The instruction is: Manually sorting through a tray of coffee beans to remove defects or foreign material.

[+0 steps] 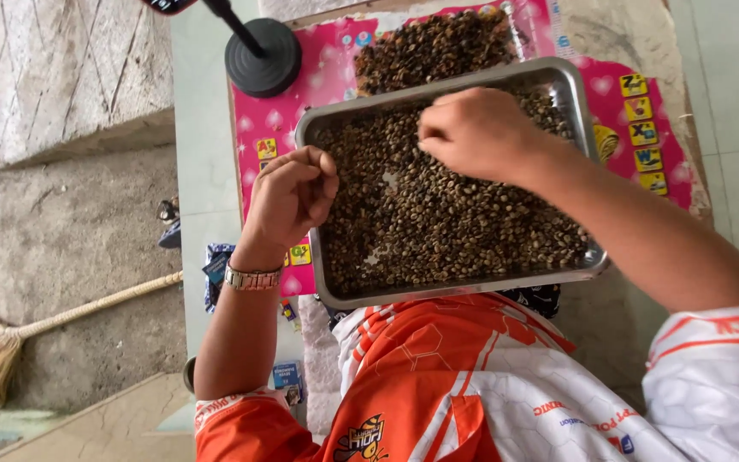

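A rectangular metal tray [318,257] holds a layer of small brown beans [446,222]. My left hand [291,195], with a metal watch at the wrist, hovers over the tray's left rim with its fingertips pinched together; whether a bean is between them I cannot tell. My right hand [476,133] rests palm down on the beans at the tray's far side, fingers curled into them. Beyond the tray lies a separate heap of darker beans [434,47] on a pink printed mat [267,128].
A black round stand base [263,58] sits on the mat at the far left. A straw broom [10,334] lies on the concrete floor to the left. Small packets [215,269] lie below the mat's left edge. My orange and white shirt fills the foreground.
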